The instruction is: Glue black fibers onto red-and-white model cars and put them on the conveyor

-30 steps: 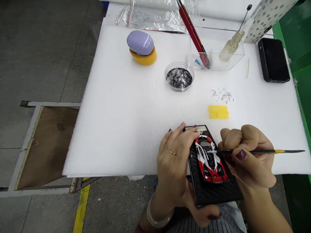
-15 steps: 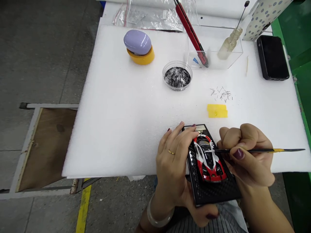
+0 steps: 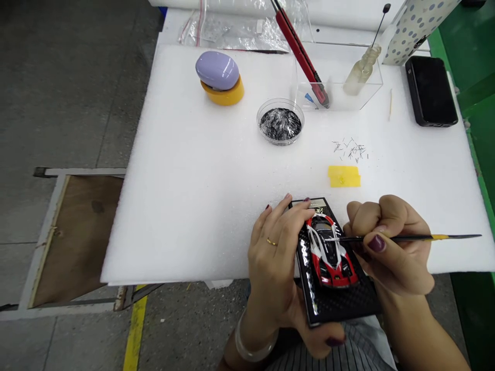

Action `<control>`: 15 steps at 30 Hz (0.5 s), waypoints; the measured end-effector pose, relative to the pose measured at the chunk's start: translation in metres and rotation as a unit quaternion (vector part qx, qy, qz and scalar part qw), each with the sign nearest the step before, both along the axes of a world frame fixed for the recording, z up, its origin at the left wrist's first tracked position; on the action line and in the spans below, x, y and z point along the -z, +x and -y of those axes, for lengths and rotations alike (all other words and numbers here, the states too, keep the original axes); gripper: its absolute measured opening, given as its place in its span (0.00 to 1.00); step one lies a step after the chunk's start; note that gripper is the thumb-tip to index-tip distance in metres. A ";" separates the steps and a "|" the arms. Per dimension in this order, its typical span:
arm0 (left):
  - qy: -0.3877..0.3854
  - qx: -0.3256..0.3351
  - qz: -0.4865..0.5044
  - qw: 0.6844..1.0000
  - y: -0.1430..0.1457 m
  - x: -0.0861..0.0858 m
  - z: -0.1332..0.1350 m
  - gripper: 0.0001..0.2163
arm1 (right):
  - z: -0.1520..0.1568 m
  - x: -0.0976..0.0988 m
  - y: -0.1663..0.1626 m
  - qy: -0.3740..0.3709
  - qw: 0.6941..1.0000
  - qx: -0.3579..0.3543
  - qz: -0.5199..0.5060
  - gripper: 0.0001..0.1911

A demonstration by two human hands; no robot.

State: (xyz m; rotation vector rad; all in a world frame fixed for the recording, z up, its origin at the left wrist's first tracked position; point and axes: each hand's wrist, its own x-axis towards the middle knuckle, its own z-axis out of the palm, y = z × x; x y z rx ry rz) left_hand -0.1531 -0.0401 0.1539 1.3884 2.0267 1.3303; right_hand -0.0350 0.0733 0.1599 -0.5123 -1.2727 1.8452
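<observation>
A red, white and black model car [image 3: 335,257] sits on a black textured display base [image 3: 340,306]. My left hand [image 3: 276,257] grips that base along its left side, thumb at the near edge and fingers reaching to the far end. Pinched in my right hand [image 3: 390,242] is a thin paintbrush [image 3: 412,238] with a black and yellow handle. Its fine tip lies over the middle of the car, at the dark roof area; whether it touches is too small to tell. A yellow tape piece [image 3: 344,176] with a small clear drop lies beyond the hands.
Short black strands [image 3: 351,149] lie scattered past the tape. A round clear dish [image 3: 280,123] holds more. Behind stand a clear box [image 3: 367,98] with a red tool [image 3: 301,51] and a small bottle [image 3: 362,69], a black device [image 3: 432,91], and a purple egg-shaped object [image 3: 217,70] on a yellow roll [image 3: 224,97].
The whole view has shifted slightly. The base and car look tilted a touch differently, and the brush stays over the same part of the car. Both grips are unchanged.
</observation>
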 end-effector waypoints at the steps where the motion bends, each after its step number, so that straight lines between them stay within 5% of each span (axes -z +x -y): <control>1: -0.002 0.000 -0.002 1.000 0.000 0.000 0.000 0.31 | 0.000 0.000 0.000 0.002 1.000 0.000 0.001 0.11; 10: 0.004 0.005 0.014 1.000 0.000 -0.001 0.000 0.38 | -0.001 0.001 0.000 -0.001 1.000 -0.008 -0.010 0.09; 15: 0.053 0.018 -0.020 0.998 -0.003 0.012 0.000 0.42 | -0.004 -0.002 -0.002 -0.012 1.000 -0.002 -0.026 0.09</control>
